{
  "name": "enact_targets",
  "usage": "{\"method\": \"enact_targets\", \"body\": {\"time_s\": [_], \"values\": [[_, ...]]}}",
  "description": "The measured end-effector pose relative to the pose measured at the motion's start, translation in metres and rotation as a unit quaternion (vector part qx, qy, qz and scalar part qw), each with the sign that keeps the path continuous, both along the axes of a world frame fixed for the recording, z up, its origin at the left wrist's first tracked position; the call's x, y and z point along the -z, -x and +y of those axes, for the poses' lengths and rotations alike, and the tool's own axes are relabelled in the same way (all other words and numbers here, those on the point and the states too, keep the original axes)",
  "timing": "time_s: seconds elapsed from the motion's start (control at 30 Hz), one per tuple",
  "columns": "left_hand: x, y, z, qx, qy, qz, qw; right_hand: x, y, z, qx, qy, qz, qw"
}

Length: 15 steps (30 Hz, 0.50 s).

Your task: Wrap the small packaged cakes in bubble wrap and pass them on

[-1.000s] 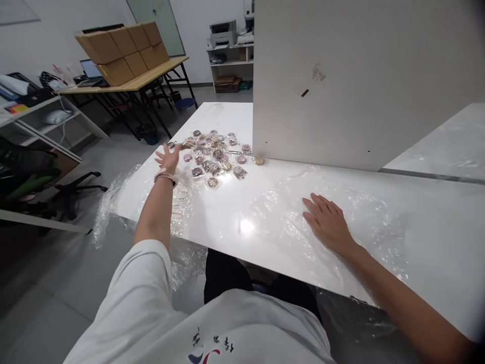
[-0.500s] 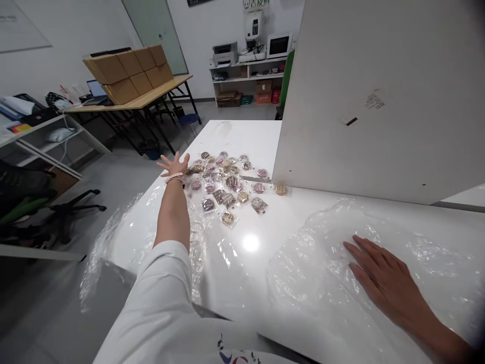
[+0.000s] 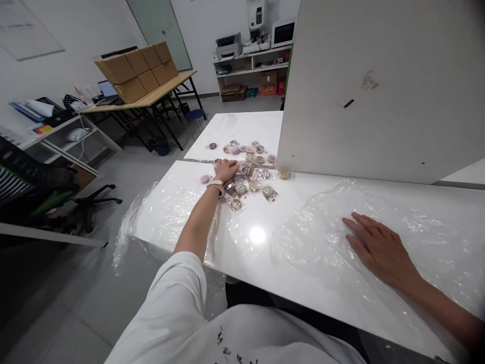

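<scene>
My left hand (image 3: 226, 171) reaches across the white table and lies over the left side of a loose heap of small round wrapped pieces (image 3: 242, 184). Its fingers are stretched to the right, on top of the packets; what lies beneath the palm is hidden. The pieces are pink, brown and yellowish, each in clear wrapping; they look like cookies or candies. A single pink packet (image 3: 205, 179) lies left of the hand. My right hand (image 3: 375, 247) rests flat, fingers extended, on a large clear plastic sheet (image 3: 314, 242). Nothing is gripped in it.
The white table (image 3: 242, 242) has a seam across it near the heap. A tall grey-white panel (image 3: 379, 91) stands at its back right. More clear plastic (image 3: 166, 212) hangs over the left edge. Beyond are cardboard boxes (image 3: 132, 71) on a wooden table and an office chair (image 3: 71, 197).
My left hand, spread at the heap's left side before, has moved right onto the packets, and some have shifted right. My right hand stays on the plastic sheet. The view has shifted slightly.
</scene>
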<state>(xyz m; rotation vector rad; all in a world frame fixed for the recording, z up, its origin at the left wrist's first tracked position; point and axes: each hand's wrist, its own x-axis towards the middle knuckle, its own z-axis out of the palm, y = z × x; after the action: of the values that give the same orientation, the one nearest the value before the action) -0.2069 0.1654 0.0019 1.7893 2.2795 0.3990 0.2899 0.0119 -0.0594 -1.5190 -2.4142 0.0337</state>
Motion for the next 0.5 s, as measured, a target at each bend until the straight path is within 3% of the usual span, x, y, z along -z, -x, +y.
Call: {"method": "enact_targets", "body": {"time_s": [0.17,0.3,0.4,0.5], "values": [[0.015,-0.096,-0.043,0.054,-0.014,-0.036,0.998,-0.007,0.002,-0.003,-0.006,0.011,0.008,1.000],[0.006,-0.160,-0.071,0.059,-0.016,-0.065,0.996,-0.010,0.001,-0.005,-0.005,0.022,0.003,1.000],[-0.013,-0.178,-0.118,0.033,-0.044,-0.058,0.997,-0.012,0.000,-0.006,-0.014,0.022,0.002,1.000],[-0.019,-0.180,-0.197,0.009,-0.107,-0.014,0.994,-0.011,-0.001,-0.006,-0.019,0.021,0.010,1.000]]}}
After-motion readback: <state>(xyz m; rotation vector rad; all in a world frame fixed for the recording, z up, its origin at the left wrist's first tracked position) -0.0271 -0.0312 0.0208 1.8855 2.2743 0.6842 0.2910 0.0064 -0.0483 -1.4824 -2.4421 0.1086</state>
